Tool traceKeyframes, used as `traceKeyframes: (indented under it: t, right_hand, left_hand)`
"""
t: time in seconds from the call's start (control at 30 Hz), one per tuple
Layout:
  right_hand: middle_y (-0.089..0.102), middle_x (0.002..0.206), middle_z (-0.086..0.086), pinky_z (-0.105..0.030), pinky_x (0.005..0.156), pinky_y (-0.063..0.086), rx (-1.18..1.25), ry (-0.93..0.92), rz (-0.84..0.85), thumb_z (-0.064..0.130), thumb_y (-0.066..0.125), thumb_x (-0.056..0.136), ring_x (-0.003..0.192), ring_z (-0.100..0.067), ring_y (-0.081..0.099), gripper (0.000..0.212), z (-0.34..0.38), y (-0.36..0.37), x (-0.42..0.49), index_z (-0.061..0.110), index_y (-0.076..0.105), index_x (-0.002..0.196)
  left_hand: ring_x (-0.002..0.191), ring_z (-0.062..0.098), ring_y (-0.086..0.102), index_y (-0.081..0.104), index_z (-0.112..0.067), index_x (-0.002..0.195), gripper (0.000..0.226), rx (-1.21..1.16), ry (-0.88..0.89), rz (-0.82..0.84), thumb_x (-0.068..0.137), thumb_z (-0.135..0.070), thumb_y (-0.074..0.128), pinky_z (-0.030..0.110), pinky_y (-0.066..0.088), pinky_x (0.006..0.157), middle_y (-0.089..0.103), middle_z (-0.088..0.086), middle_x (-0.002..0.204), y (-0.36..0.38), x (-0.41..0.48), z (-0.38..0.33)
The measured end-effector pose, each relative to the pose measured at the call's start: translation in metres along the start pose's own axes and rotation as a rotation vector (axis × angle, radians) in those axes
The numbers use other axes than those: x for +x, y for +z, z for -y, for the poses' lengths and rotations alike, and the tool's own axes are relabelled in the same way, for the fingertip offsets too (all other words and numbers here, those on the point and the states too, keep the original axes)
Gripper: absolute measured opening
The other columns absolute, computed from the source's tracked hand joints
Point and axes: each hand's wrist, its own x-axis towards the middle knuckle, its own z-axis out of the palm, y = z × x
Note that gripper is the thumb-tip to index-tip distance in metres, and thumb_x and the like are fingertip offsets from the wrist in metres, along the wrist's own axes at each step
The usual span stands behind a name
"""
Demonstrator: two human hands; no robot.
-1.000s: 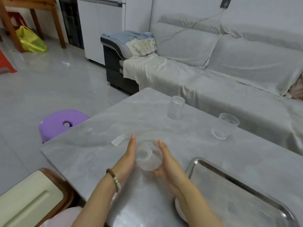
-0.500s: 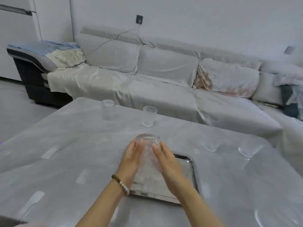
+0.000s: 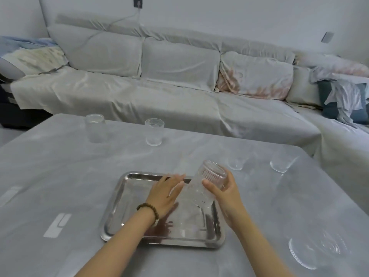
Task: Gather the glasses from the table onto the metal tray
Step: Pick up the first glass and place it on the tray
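R hand [image 3: 227, 193] grips ribbed glass [image 3: 207, 183], tilted, over far-right corner of tray [image 3: 119, 204]; not set down yet. L hand [image 3: 166, 193] open, fingers loosely spread, just beside glass, not holding. Tray looks bare otherwise. Left on table [image 3: 50, 172]: approx 5 glasses, two far-left, two far-right, one near-right. Task barely begun.

the metal tray [image 3: 117, 212] sits on the table [image 3: 50, 176], near its front edge. above the tray's right side the right hand [image 3: 225, 190] holds a tilted glass [image 3: 207, 184], with the left hand [image 3: 165, 192] just left of it (over the tray's middle). behind the tray to the left stand 2 glasses [image 3: 95, 127] [image 3: 154, 134]. the sofa [image 3: 159, 86] lies behind the table.
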Motion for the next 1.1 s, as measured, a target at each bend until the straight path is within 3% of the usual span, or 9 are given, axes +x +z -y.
traceKeyframes:
  t: [0.13,0.2,0.27,0.43,0.67,0.8,1.1]
  right_hand:
    - [0.062,0.124,0.008,-0.025,0.088,0.054,-0.085,-0.021,-0.028,0.039,0.092,0.048,0.112,-0.006,0.064,0.078,-0.021,-0.009,0.016,0.046,0.052,0.114]
    - [0.059,0.123,0.015,-0.016,0.086,0.053,-0.174,-0.042,-0.020,0.039,0.093,0.051,0.113,0.004,0.060,0.074,-0.031,-0.010,0.022,0.055,0.050,0.109]
    - [0.059,0.125,0.015,-0.008,0.082,0.051,-0.213,-0.056,-0.012,0.028,0.092,0.058,0.113,0.010,0.057,0.074,-0.041,-0.010,0.028,0.054,0.049,0.112]
    - [0.059,0.127,0.011,-0.025,0.098,0.049,-0.205,-0.067,-0.004,0.034,0.092,0.052,0.118,0.003,0.056,0.081,-0.056,-0.010,0.035,0.041,0.050,0.121]
    - [0.057,0.127,0.018,-0.014,0.092,0.049,-0.285,-0.108,0.017,0.022,0.091,0.062,0.118,0.008,0.054,0.079,-0.063,-0.010,0.034,0.038,0.047,0.125]
    - [0.056,0.127,0.017,-0.023,0.098,0.049,-0.275,-0.104,0.024,0.022,0.089,0.064,0.121,0.001,0.055,0.080,-0.065,-0.010,0.032,0.033,0.044,0.130]
    - [0.053,0.128,0.022,-0.026,0.101,0.047,-0.302,-0.110,0.036,0.024,0.086,0.069,0.121,0.004,0.052,0.080,-0.066,-0.008,0.031,0.034,0.041,0.134]
  left_hand:
    - [0.147,0.019,-0.012,0.002,-0.041,0.147,0.056,0.356,-0.056,0.039,0.094,-0.055,0.015,0.047,-0.008,0.116,-0.004,-0.011,0.159,0.013,0.007,0.036]
    - [0.145,0.021,-0.017,-0.004,-0.041,0.147,0.059,0.428,-0.064,0.060,0.094,-0.057,0.016,0.049,-0.010,0.116,-0.011,-0.010,0.159,0.016,0.007,0.045]
    - [0.146,0.021,-0.016,-0.004,-0.040,0.147,0.061,0.445,-0.067,0.053,0.093,-0.058,0.017,0.048,-0.009,0.116,-0.012,-0.010,0.159,0.018,0.006,0.048]
    - [0.146,0.019,-0.013,-0.002,-0.038,0.148,0.062,0.449,-0.064,0.034,0.092,-0.059,0.015,0.047,-0.009,0.118,-0.011,-0.009,0.159,0.021,0.006,0.053]
    - [0.147,0.019,-0.011,0.003,-0.036,0.149,0.063,0.457,-0.056,0.030,0.092,-0.060,0.013,0.047,-0.010,0.117,-0.010,-0.009,0.159,0.024,0.007,0.057]
    - [0.147,0.019,-0.011,0.005,-0.035,0.149,0.062,0.452,-0.052,0.031,0.092,-0.059,0.013,0.047,-0.009,0.118,-0.009,-0.008,0.160,0.024,0.006,0.058]
    - [0.147,0.019,-0.008,0.009,-0.034,0.149,0.060,0.445,-0.047,0.022,0.094,-0.057,0.014,0.047,-0.007,0.118,-0.007,-0.008,0.160,0.023,0.006,0.057]
